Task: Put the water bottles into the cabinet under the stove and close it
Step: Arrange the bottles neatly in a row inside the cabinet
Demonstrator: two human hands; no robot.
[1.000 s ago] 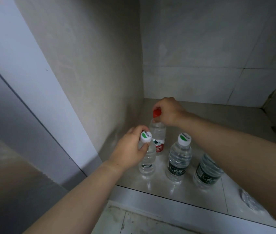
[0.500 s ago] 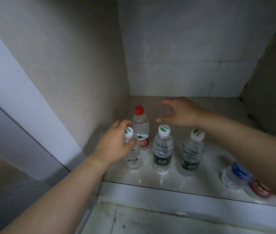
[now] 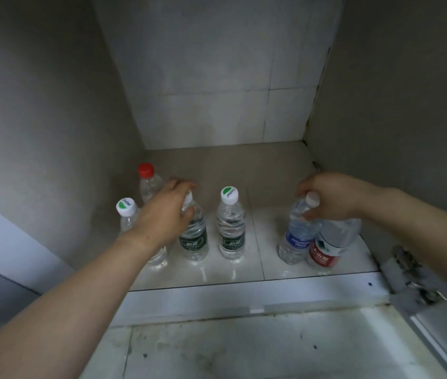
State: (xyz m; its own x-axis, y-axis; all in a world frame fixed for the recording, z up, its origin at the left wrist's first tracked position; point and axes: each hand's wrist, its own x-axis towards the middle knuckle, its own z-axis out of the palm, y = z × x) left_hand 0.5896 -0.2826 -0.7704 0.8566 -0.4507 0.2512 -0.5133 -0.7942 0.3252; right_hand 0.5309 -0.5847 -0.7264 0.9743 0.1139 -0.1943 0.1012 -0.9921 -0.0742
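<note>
Several clear water bottles stand on the tiled cabinet floor (image 3: pixel 266 170). A red-capped bottle (image 3: pixel 146 177) is at the back left, with a white-capped bottle (image 3: pixel 126 213) in front of it. My left hand (image 3: pixel 166 214) wraps around the neck of a green-label bottle (image 3: pixel 193 239). Another green-label bottle (image 3: pixel 230 231) stands free to its right. Further right, my right hand (image 3: pixel 331 196) grips the top of a tilted blue-label bottle (image 3: pixel 297 233). A red-label bottle (image 3: pixel 326 250) leans against it, its cap hidden under my hand.
The cabinet is open, with grey side walls and a tiled back wall (image 3: pixel 211 77). A metal door hinge (image 3: pixel 408 274) sits at the right front corner. The white front ledge (image 3: pixel 244 294) runs below the bottles. Part of the left door (image 3: pixel 3 242) shows at the left.
My left hand left the leftmost white-capped bottle and took the green-label bottle beside it. My right hand moved right onto the blue-label bottle, which was lying low with the red-label bottle and now stands.
</note>
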